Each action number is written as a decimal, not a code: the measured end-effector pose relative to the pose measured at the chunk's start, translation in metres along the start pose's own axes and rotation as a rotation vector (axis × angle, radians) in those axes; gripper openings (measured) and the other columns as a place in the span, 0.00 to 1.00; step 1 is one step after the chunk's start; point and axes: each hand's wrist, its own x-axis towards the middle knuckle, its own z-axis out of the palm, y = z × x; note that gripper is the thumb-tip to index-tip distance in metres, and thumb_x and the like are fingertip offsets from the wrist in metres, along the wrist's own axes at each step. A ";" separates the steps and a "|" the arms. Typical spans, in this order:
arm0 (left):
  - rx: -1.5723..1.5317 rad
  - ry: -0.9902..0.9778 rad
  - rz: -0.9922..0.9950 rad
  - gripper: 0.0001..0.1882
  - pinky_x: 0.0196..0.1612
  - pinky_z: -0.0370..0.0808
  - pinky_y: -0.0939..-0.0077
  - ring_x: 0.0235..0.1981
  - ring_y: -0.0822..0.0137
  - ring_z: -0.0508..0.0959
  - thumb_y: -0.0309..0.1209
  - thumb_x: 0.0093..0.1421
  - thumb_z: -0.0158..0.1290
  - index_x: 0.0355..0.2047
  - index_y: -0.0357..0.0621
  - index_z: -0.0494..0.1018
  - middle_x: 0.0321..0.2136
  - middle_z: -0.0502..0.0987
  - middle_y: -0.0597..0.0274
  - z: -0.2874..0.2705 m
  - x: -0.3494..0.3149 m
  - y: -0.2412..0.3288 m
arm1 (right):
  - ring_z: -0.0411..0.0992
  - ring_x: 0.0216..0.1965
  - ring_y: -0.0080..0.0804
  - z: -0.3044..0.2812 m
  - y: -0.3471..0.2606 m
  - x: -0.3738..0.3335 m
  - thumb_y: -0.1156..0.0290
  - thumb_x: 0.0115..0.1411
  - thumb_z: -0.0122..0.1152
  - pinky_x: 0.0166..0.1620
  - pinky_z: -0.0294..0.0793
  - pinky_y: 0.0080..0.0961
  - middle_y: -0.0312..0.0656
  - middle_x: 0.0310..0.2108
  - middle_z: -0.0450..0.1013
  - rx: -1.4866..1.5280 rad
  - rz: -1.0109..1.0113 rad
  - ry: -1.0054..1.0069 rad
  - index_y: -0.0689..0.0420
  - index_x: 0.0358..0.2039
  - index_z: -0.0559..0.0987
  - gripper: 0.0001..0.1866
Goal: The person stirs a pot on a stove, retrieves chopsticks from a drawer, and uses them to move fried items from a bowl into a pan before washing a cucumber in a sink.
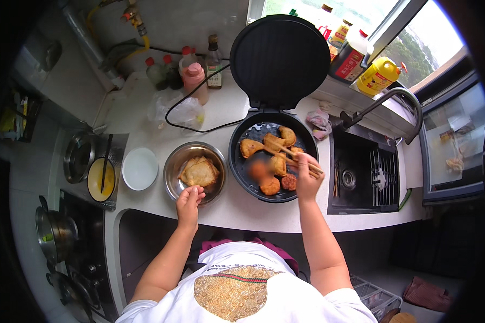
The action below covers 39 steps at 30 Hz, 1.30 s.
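My right hand is closed around wooden chopsticks, held over a round black electric griddle with its lid raised. The chopstick tips reach a browned piece of food near the middle of the pan. Several golden-brown fried pieces lie around it, some folded like turnovers; one patch at the lower left is blurred. At the near rim of a steel bowl, the fingers of my left hand pinch the edge. Inside that bowl sits a folded, browned flatbread-like piece.
Left of the steel bowl stand a white bowl and a bowl of yellow liquid with dark chopsticks. Bottles and a plastic bag are behind. A black cord curves across the counter. At right is a sink with a tap.
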 end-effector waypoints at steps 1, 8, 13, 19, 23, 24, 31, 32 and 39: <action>0.000 -0.004 -0.002 0.11 0.41 0.69 0.81 0.33 0.75 0.74 0.34 0.63 0.46 0.38 0.39 0.71 0.34 0.75 0.62 0.001 0.001 0.000 | 0.75 0.26 0.24 0.003 0.006 -0.004 0.72 0.58 0.58 0.28 0.77 0.17 0.40 0.27 0.75 0.039 0.062 -0.027 0.64 0.32 0.78 0.08; 0.006 -0.041 0.015 0.10 0.42 0.70 0.79 0.34 0.73 0.75 0.33 0.63 0.45 0.39 0.40 0.70 0.34 0.75 0.62 0.009 0.003 0.003 | 0.75 0.27 0.24 0.002 0.021 -0.017 0.71 0.58 0.58 0.30 0.79 0.19 0.40 0.28 0.74 0.040 0.122 -0.043 0.66 0.32 0.78 0.09; 0.015 -0.073 0.030 0.10 0.42 0.70 0.79 0.34 0.73 0.75 0.33 0.64 0.45 0.39 0.40 0.70 0.34 0.75 0.62 0.027 0.003 0.007 | 0.74 0.26 0.22 -0.002 0.015 -0.020 0.71 0.57 0.59 0.29 0.78 0.17 0.39 0.28 0.74 -0.014 0.131 -0.031 0.65 0.32 0.78 0.09; -0.026 -0.107 0.061 0.11 0.42 0.70 0.80 0.35 0.74 0.74 0.34 0.64 0.45 0.39 0.39 0.70 0.35 0.75 0.62 0.046 0.003 0.014 | 0.73 0.25 0.23 0.003 -0.006 -0.023 0.72 0.56 0.60 0.28 0.73 0.16 0.39 0.25 0.75 0.028 0.048 0.000 0.65 0.31 0.78 0.07; -0.075 0.005 0.157 0.12 0.43 0.70 0.78 0.35 0.73 0.74 0.35 0.64 0.44 0.40 0.40 0.69 0.36 0.74 0.62 0.031 0.012 0.026 | 0.76 0.32 0.34 0.025 -0.017 -0.048 0.78 0.50 0.64 0.35 0.74 0.24 0.45 0.29 0.76 -0.143 -0.476 -0.388 0.64 0.32 0.78 0.08; -0.093 0.033 0.190 0.12 0.43 0.70 0.77 0.36 0.72 0.74 0.35 0.64 0.44 0.41 0.40 0.68 0.36 0.74 0.61 0.024 0.016 0.027 | 0.76 0.32 0.36 0.035 -0.026 -0.058 0.78 0.48 0.65 0.35 0.75 0.25 0.46 0.31 0.76 -0.282 -0.599 -0.483 0.62 0.32 0.78 0.09; -0.074 0.244 0.208 0.16 0.44 0.69 0.76 0.37 0.70 0.73 0.39 0.65 0.42 0.44 0.39 0.67 0.38 0.73 0.59 -0.021 0.013 0.046 | 0.70 0.43 0.38 0.100 0.054 -0.106 0.67 0.49 0.58 0.43 0.72 0.29 0.44 0.42 0.70 -0.531 -1.055 -0.945 0.59 0.39 0.75 0.16; -0.075 0.255 0.204 0.16 0.44 0.69 0.76 0.37 0.70 0.73 0.39 0.65 0.42 0.43 0.39 0.68 0.38 0.73 0.59 -0.026 0.011 0.044 | 0.70 0.42 0.39 0.105 0.060 -0.110 0.66 0.49 0.59 0.43 0.72 0.29 0.45 0.42 0.70 -0.526 -1.070 -0.961 0.59 0.39 0.75 0.16; -0.098 0.281 0.154 0.15 0.43 0.70 0.75 0.36 0.70 0.74 0.38 0.64 0.43 0.42 0.39 0.68 0.37 0.73 0.60 -0.045 0.001 0.025 | 0.65 0.47 0.44 0.122 0.077 -0.127 0.59 0.43 0.63 0.50 0.67 0.32 0.49 0.43 0.67 -0.564 -1.004 -1.150 0.64 0.38 0.74 0.26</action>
